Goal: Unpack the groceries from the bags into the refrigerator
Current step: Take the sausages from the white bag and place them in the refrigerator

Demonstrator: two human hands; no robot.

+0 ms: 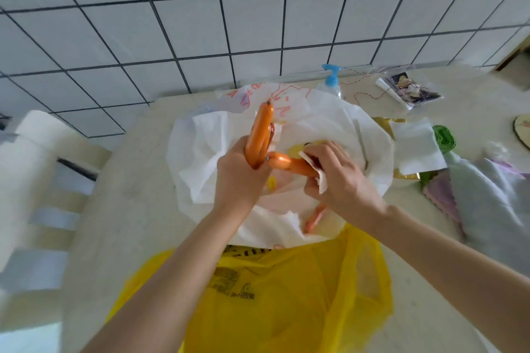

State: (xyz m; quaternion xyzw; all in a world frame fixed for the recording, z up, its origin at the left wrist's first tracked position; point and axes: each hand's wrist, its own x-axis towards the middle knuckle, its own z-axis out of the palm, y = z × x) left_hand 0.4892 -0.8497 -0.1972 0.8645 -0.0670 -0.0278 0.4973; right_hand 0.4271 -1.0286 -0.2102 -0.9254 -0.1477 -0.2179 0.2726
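1. The left hand point(238, 178) is clenched around a bunch of orange sausages point(259, 135), held upright above the open white bag point(200, 157), probably to keep those already gathered out of the way.

2. The right hand point(338, 178) grasps one more sausage point(289, 163) through a scrap of white paper point(322, 180), fingers curled over it (perhaps because the casing is slippery or wet, though that is a guess).

3. The bunch's long axis runs near vertical in the view, tips pointing away from the person toward the tiled wall point(258, 8). The single sausage lies crosswise, its clipped end meeting the base of the bunch at the left palm.

4. Another sausage point(314, 218) remains in the white bag, under the right wrist, so unpacking looks unfinished.

5. A yellow bag point(286, 295) lies nearest the person on the pale counter point(129, 209).

6. Further out stand a blue-capped pump bottle point(332, 80) and a green roll point(444, 137); no refrigerator is in view.
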